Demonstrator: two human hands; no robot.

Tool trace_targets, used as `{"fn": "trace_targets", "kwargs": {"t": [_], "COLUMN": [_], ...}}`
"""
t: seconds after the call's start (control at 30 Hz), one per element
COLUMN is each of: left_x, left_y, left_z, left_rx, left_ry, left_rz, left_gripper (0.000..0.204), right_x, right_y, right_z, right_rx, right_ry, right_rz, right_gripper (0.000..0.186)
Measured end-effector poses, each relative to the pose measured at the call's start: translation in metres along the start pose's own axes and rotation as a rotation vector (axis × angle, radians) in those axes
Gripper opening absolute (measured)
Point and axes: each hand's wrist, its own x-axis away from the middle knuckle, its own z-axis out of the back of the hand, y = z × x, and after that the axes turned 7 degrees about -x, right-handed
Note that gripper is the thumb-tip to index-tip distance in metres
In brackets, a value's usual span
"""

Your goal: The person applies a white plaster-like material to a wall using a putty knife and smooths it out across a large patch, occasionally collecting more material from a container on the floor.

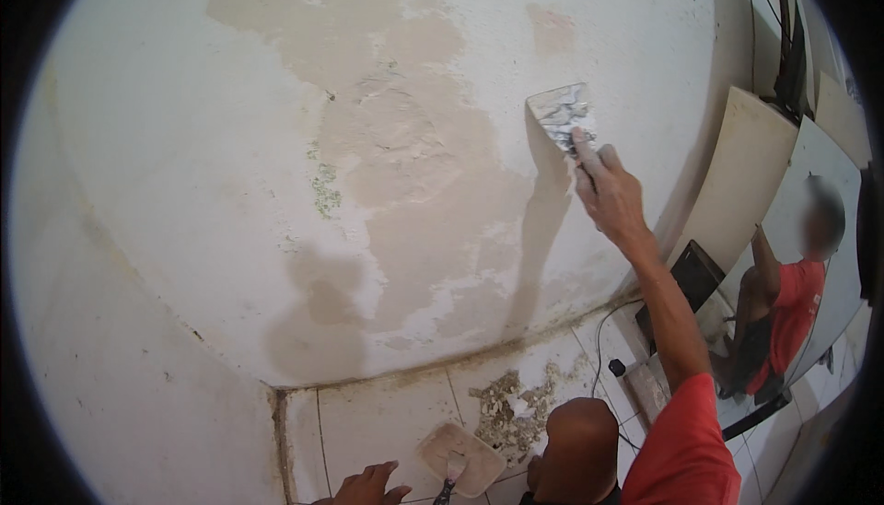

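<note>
My right hand is closed around the handle of a wide putty knife smeared with pale filler. Its blade is up at the white wall, right of a large beige patch of bare or filled surface. Rough, ridged filler covers the middle of that patch. Down at the lower edge, my left hand has its fingers apart and holds nothing visible. Beside it on the floor stands a shallow rectangular tub with beige filler inside. A smaller putty knife rests in the tub, handle toward me.
Scraped-off chips lie in a heap on the tiled floor, close to my bent knee. At right, a mirror reflects a person in a red shirt. A beige panel, a dark box and a cable are nearby.
</note>
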Motion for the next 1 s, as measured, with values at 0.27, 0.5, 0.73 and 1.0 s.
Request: {"fn": "trace_targets", "kwargs": {"t": [0.27, 0.5, 0.73, 1.0], "left_x": [0.006, 0.01, 0.01, 0.026], "left_y": [0.006, 0.013, 0.01, 0.025], "left_z": [-0.001, 0.002, -0.012, 0.002], "left_rx": [-0.136, -0.141, -0.231, -0.108], "left_ry": [0.104, 0.113, 0.105, 0.053], "left_rz": [-0.118, -0.12, -0.046, 0.035], "left_gripper": [0.056, 0.052, 0.075, 0.086], "right_x": [-0.082, 0.003, -0.1, 0.012], "right_y": [0.021, 0.023, 0.017, -0.014], "right_z": [0.01, 0.018, 0.005, -0.001], "right_rx": [0.103, -0.008, -0.124, 0.027], "right_ry": [0.12, -0.024, 0.394, -0.133], "right_rz": [0.006, -0.148, 0.019, -0.096], "right_gripper": [0.058, 0.056, 0.054, 0.066]}}
